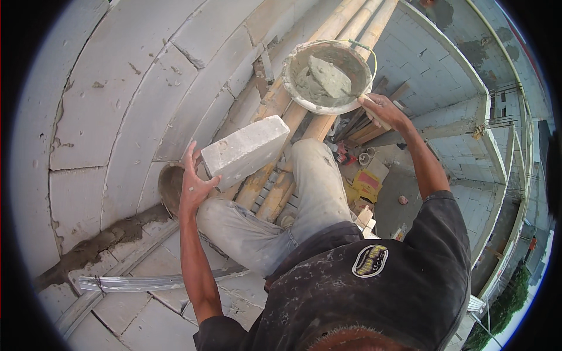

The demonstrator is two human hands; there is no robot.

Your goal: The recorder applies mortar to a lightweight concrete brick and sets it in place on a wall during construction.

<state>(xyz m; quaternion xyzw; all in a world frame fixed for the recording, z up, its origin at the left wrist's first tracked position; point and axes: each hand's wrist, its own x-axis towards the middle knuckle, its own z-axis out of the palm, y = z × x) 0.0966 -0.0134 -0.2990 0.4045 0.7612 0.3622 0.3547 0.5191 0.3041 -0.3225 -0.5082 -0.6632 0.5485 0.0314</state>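
Observation:
My left hand (194, 178) grips the near-left end of a pale lightweight concrete block (249, 149), thumb at its lower corner and fingers at its far side. The block lies tilted above the bamboo poles, close to my knee. My right hand (386, 111) is closed round the light handle of a trowel (328, 77), whose mortar-coated blade lies in a round bucket (288, 82). Wet grey mortar (305, 86) fills part of the bucket, which sits on the poles. Beside my left wrist is a round grey mortar-smeared container (170, 186), partly hidden.
A block wall (140, 88) rises close on my left. Bamboo poles (254, 186) run beneath my legs. A metal channel strip (134, 284) lies across blocks at lower left. Far below right, a floor (404, 175) holds yellow bags (366, 186) and timber (369, 133).

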